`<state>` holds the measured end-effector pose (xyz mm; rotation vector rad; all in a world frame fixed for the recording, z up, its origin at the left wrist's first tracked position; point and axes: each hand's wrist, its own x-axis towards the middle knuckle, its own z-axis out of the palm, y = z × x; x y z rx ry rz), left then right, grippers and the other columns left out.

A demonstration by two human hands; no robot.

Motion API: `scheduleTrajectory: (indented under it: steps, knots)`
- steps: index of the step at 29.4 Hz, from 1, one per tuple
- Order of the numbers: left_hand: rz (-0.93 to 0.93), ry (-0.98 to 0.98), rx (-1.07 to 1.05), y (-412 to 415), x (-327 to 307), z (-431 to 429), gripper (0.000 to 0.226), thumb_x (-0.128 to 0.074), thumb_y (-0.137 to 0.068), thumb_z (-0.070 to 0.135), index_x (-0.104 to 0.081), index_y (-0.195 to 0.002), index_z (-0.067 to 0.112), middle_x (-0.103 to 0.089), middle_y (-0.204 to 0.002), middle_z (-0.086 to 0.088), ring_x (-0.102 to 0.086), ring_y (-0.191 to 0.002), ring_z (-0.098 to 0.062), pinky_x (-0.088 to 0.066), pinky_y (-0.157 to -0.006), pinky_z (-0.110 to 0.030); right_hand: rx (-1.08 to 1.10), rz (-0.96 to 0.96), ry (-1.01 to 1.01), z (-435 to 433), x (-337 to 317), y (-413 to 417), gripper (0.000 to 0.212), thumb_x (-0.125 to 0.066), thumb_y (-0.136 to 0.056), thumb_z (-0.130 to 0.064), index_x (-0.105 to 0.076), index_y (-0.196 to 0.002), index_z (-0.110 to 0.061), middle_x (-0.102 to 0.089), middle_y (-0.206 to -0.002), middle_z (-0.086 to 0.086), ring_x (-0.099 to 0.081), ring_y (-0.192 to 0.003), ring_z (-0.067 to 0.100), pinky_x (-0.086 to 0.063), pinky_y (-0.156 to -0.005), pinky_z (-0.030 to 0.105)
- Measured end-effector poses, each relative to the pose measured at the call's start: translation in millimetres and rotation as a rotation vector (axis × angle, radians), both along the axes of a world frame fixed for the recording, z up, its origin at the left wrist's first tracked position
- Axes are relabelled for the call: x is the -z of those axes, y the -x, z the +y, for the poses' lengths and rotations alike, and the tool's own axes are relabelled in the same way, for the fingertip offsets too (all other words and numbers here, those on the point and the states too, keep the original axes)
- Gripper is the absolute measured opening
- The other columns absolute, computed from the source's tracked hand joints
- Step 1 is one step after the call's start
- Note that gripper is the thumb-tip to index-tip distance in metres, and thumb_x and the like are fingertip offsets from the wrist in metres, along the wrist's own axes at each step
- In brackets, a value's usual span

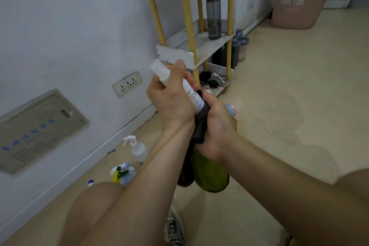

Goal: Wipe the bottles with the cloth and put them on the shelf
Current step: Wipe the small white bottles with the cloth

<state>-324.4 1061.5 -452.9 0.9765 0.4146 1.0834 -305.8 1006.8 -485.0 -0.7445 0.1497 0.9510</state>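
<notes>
My left hand (169, 98) grips a slim white bottle (191, 92) with a clear cap, tilted up to the left. My right hand (217, 124) holds a dark cloth (200, 126) wrapped round the bottle's lower end. A white shelf (179, 54) with yellow posts stands against the wall just beyond; a grey water bottle (214, 14) stands on its middle level. A green bottle (209, 173) stands on the floor under my hands, with a dark one beside it. A pink and blue cap (231, 109) shows behind my right hand.
Spray bottles (137, 149) (122, 173) stand on the floor by the wall at left. A pink bin (299, 0) stands at the back right. Dark containers (239, 46) sit beside the shelf. A wall socket (127, 84) and a metal panel (38, 132) are on the wall.
</notes>
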Motion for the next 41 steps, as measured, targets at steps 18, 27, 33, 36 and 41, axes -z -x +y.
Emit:
scheduleTrajectory:
  steps: [18,27,33,36,41]
  knots:
    - [0.726,-0.589,0.054,3,18,1,0.028,-0.046,-0.1,0.043,-0.052,-0.124,0.03,-0.056,-0.095,0.022,-0.054,-0.079,0.009,-0.039,-0.07,-0.019,0.202,-0.496,0.321,-4,-14,-8,0.034,-0.045,-0.104,-0.033,-0.068,-0.095,-0.01,-0.072,-0.086,0.009,-0.07,-0.08,0.022,-0.056,-0.073,0.033]
    - [1.015,-0.901,0.308,31,22,-18,0.047,-0.029,-0.103,0.047,-0.028,-0.15,0.042,-0.053,-0.139,0.007,-0.051,-0.121,-0.016,-0.04,-0.092,-0.031,0.38,-0.546,0.409,-10,-31,-47,0.036,-0.04,-0.105,-0.027,-0.058,-0.078,-0.013,-0.062,-0.08,0.005,-0.061,-0.073,0.017,-0.052,-0.064,0.027]
    - [0.867,-0.702,0.228,18,22,-4,0.04,-0.032,-0.105,0.042,-0.039,-0.144,0.043,-0.054,-0.126,0.021,-0.048,-0.112,0.003,-0.035,-0.08,-0.008,0.12,-0.704,0.428,2,-12,-12,0.052,-0.041,-0.094,-0.051,-0.051,-0.134,-0.019,-0.061,-0.126,0.008,-0.057,-0.119,0.025,-0.046,-0.105,0.047]
    - [0.855,-0.737,0.222,18,23,-5,0.042,-0.03,-0.105,0.041,-0.036,-0.147,0.039,-0.05,-0.138,0.019,-0.046,-0.125,-0.002,-0.035,-0.091,-0.011,0.13,-0.712,0.441,0,-13,-12,0.049,-0.041,-0.099,-0.048,-0.049,-0.138,-0.02,-0.059,-0.13,0.008,-0.056,-0.121,0.025,-0.043,-0.107,0.046]
    - [0.855,-0.991,0.257,34,29,-29,0.045,-0.027,-0.105,0.038,-0.028,-0.15,0.038,-0.054,-0.129,0.008,-0.051,-0.115,-0.013,-0.044,-0.093,-0.035,0.26,-0.432,0.432,-16,-34,-49,0.036,-0.046,-0.101,-0.041,-0.064,-0.086,-0.013,-0.071,-0.096,0.01,-0.069,-0.096,0.029,-0.054,-0.095,0.047]
